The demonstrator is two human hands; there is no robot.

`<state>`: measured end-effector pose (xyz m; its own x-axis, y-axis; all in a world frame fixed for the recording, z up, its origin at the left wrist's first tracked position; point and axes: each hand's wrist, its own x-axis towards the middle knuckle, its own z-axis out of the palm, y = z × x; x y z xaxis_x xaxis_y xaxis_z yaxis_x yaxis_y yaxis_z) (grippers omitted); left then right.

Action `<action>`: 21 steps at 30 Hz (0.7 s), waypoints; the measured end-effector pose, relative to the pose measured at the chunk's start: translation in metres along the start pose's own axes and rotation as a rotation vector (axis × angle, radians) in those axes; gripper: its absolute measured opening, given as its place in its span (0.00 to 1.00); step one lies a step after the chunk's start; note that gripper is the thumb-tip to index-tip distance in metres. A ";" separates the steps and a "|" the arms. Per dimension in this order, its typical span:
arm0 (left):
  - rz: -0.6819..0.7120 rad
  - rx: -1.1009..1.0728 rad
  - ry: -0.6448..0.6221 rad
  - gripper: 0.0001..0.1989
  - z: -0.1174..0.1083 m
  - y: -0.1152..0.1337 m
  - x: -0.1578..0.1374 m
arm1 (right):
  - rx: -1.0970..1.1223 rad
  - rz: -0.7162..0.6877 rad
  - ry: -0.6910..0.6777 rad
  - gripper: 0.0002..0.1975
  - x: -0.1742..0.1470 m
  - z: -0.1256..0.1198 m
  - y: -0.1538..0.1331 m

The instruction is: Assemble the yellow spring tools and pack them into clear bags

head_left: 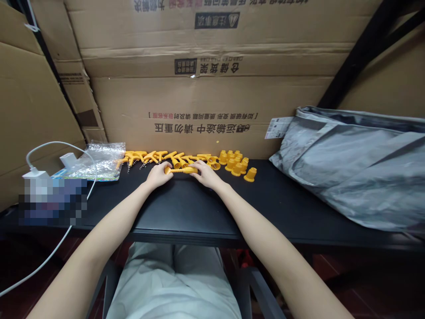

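Both my hands are above the black table, fingers closed on a yellow plastic corkscrew part [181,170] held level between them. My left hand [160,176] pinches its left end, and my right hand [206,175] grips the thicker right end. Fingers hide part of it, and no metal spiral shows on it. Behind my left hand lie several yellow corkscrew handles [135,156] with thin metal spirals. Yellow pieces with wide bell ends [175,163] lie in a row just beyond the held part. Several yellow bell-shaped cups [237,169] stand right of my right hand.
A grey bag [352,173] fills the table's right side. At left are clear plastic packaging [108,160], a white charger [37,184] with a looping cable [96,170], and a blurred-out dark object [56,206]. Cardboard [206,97] walls the back.
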<state>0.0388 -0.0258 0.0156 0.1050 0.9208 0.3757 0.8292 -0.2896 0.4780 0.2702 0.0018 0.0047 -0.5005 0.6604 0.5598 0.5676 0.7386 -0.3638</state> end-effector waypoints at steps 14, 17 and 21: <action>0.022 0.138 0.001 0.17 -0.003 0.003 -0.002 | 0.182 0.093 0.020 0.21 0.000 0.002 -0.003; 0.030 0.140 0.013 0.16 -0.003 0.002 -0.001 | 0.356 0.158 -0.031 0.22 0.000 0.000 0.003; 0.046 0.130 0.023 0.15 -0.005 0.001 -0.001 | 0.541 0.232 -0.079 0.19 -0.001 -0.002 0.008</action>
<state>0.0371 -0.0285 0.0194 0.1330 0.9006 0.4137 0.8880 -0.2936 0.3539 0.2762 0.0070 0.0027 -0.4623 0.8053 0.3711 0.2639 0.5245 -0.8095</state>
